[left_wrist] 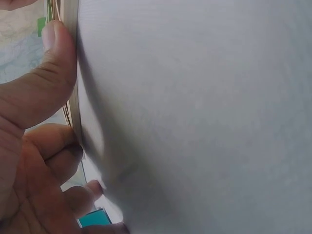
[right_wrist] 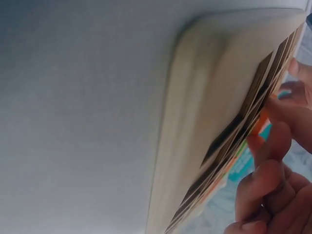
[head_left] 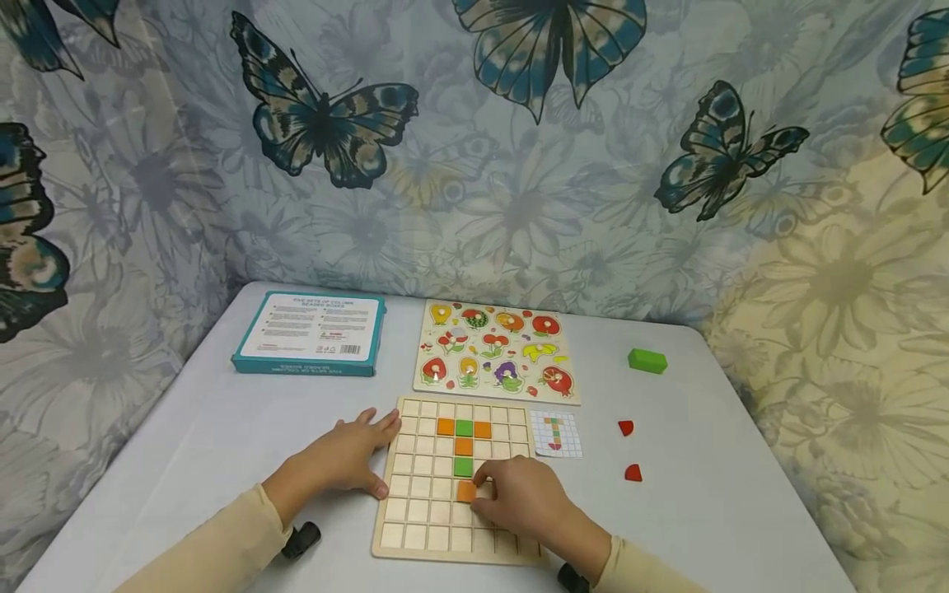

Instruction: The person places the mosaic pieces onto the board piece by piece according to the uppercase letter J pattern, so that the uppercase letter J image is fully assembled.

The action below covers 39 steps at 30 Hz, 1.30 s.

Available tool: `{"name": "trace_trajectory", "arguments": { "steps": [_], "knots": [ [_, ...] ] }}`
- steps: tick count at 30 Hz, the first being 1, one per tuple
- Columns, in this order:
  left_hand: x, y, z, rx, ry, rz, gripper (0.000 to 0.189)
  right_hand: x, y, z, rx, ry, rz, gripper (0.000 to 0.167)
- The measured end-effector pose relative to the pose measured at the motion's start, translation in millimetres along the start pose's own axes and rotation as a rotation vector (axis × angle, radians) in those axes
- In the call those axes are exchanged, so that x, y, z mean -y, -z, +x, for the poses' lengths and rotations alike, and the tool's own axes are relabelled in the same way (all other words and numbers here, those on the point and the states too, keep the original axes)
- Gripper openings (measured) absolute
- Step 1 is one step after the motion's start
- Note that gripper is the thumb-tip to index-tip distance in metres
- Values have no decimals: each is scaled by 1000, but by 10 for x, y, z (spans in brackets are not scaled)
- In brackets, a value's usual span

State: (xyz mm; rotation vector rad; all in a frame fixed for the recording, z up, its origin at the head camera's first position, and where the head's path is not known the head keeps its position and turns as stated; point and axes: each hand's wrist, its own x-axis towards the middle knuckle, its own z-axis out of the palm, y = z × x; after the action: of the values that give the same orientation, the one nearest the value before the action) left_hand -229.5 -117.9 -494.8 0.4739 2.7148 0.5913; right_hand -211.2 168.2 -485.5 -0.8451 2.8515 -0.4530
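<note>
A wooden grid board (head_left: 437,539) lies on the table with orange and green square tiles set in it in a T shape. My right hand (head_left: 522,497) pinches an orange square tile (head_left: 465,492) just below the lowest green tile (head_left: 463,467). In the right wrist view that orange tile (right_wrist: 262,121) shows tilted between thumb and finger. My left hand (head_left: 341,455) rests against the board's left edge, fingers spread and thumb lower down. The left wrist view shows the thumb (left_wrist: 56,73) touching the board's side. A pattern card (head_left: 567,445) lies at the board's right edge.
Behind the board lies a fruit puzzle (head_left: 485,346), with a teal-edged box (head_left: 307,333) to its left. To the right are a green block (head_left: 647,361) and two red quarter-round pieces, one (head_left: 626,427) above the other (head_left: 633,473). A butterfly-patterned cloth hangs behind the table.
</note>
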Motion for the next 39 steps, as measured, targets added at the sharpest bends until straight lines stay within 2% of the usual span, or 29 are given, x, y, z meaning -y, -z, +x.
{"name": "trace_trajectory", "arguments": {
  "steps": [6, 13, 17, 23, 27, 29, 31, 33, 36, 39],
  "knots": [
    [5, 4, -8, -4, -4, -5, 110, 21, -14, 12, -10, -6, 7, 26],
    [-10, 11, -21, -13, -7, 1, 109, 48, -32, 39, -38, 23, -27, 13],
    [-15, 13, -28, -15, -7, -10, 108, 72, -29, 55, -56, 32, -54, 12],
    [-3, 4, 2, -4, -7, 3, 109, 53, 0, 22, -38, -8, -9, 20],
    [15, -1, 6, 16, -4, 25, 110, -26, 73, -50, -24, -118, 32, 26],
    [17, -3, 1, 21, -6, 27, 110, -122, 146, -93, -32, -216, 19, 29],
    [15, -4, -4, 19, -10, 24, 109, -265, 252, -147, -37, -344, -30, 45],
    [9, 1, -10, 15, -13, 17, 109, -447, 361, -223, -20, -486, -91, 68],
    [3, 4, -18, 20, -14, 22, 108, -744, 496, -368, 42, -676, -161, 91],
    [3, 8, -30, 28, -10, 41, 108, -1004, 556, -505, 91, -769, -182, 86]
  ]
}}
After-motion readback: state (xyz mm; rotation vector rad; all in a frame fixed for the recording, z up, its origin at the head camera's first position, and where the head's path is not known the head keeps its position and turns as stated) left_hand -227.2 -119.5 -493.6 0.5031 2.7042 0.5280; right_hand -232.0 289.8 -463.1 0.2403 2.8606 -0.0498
